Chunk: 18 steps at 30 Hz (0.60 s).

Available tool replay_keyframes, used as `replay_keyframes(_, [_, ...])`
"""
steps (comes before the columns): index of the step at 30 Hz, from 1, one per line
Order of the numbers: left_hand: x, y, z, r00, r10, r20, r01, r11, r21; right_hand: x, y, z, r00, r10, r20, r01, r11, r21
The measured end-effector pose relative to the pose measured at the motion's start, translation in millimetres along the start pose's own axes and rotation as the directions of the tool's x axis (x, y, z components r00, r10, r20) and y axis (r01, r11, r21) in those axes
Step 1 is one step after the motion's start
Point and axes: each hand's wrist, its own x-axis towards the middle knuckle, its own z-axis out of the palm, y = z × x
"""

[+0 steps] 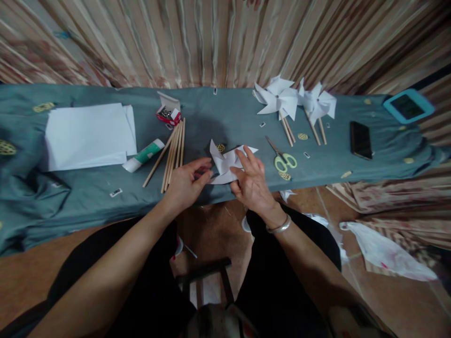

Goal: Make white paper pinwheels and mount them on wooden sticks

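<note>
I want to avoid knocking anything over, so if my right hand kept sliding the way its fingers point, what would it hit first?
The right hand points up and slightly left, already on the folded paper. Past that, bare cloth seems to run to the curtain, though depth is hard to judge.

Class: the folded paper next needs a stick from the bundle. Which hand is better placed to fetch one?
Probably the left hand: the sticks lie just beside it, left of the paper.

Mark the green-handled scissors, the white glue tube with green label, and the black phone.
green-handled scissors (283, 161): head view, on the handle loops.
white glue tube with green label (143, 155): head view, mid-body.
black phone (360, 139): head view, screen centre.
</note>
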Motion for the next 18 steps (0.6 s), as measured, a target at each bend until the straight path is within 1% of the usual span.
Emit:
replay_keyframes(2, [2,-1,1.7,1.000,-0.028,-0.001,0.028,0.998,-0.059,2,1,3,1.000,0.008,-0.022,-0.008,1.000,0.010])
replay_keyframes(4, [5,-2,3.0,0.997,-0.079,-0.009,0.077,0.986,-0.151,4,2,5,0.999,0.012,-0.044,-0.012,1.000,0.011])
replay_keyframes(6, [6,-1,4.3,0.987,-0.159,-0.023,0.146,0.947,-0.287,5,3,6,0.998,0.014,-0.064,-0.013,1.000,0.012])
replay_keyframes(7, [7,1,5.1,0.978,-0.209,-0.023,0.186,0.911,-0.368,5,3,6,0.997,0.012,-0.072,-0.011,1.000,0.016])
replay_keyframes(9, [5,7,7.2,0.949,-0.315,0.009,0.270,0.797,-0.540,5,5,6,0.996,0.009,-0.084,-0.007,1.000,0.029])
replay_keyframes(11, [2,14,10.2,0.910,-0.402,0.099,0.356,0.638,-0.683,3,6,5,0.996,0.017,-0.092,-0.013,0.999,0.049])
replay_keyframes(13, [-1,22,13.9,0.876,-0.438,0.204,0.423,0.491,-0.761,1,8,5,0.995,0.034,-0.098,-0.027,0.997,0.070])
replay_keyframes(14, [-2,25,15.7,0.863,-0.440,0.249,0.448,0.436,-0.781,0,9,4,0.994,0.042,-0.102,-0.034,0.996,0.079])
replay_keyframes(16, [-3,30,19.2,0.843,-0.437,0.314,0.483,0.359,-0.799,-1,10,4,0.993,0.046,-0.110,-0.036,0.995,0.088])
replay_keyframes(18, [-1,33,22.0,0.831,-0.434,0.347,0.501,0.316,-0.806,-3,10,3,0.994,0.040,-0.106,-0.030,0.995,0.091])
